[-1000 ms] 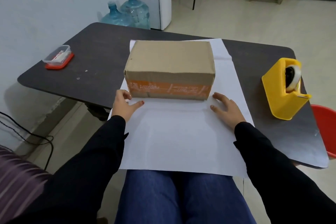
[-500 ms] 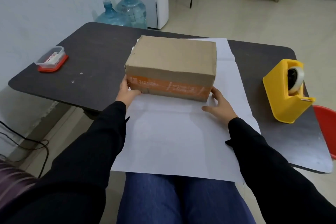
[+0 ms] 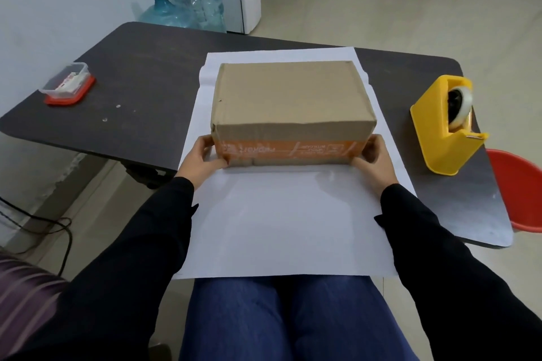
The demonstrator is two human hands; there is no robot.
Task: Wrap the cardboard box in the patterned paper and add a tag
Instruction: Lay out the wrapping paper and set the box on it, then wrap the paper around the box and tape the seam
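A brown cardboard box (image 3: 289, 95) with an orange printed band on its near side stands on a large sheet of paper (image 3: 284, 220), whose white side faces up. The sheet hangs over the table's near edge onto my lap. My left hand (image 3: 201, 155) grips the box's near left corner, thumb on the front face and fingers round the side. My right hand (image 3: 374, 157) grips the near right corner the same way. No tag can be seen.
The dark table (image 3: 137, 79) carries a yellow tape dispenser (image 3: 443, 124) at the right and a small clear container with a red lid (image 3: 69, 83) at the left. A red stool (image 3: 519, 187) stands beyond the right edge. Water bottles (image 3: 187, 7) stand behind the table.
Both hands moved from lying flat on the paper to gripping the box's near corners. The box has turned square to the sheet.
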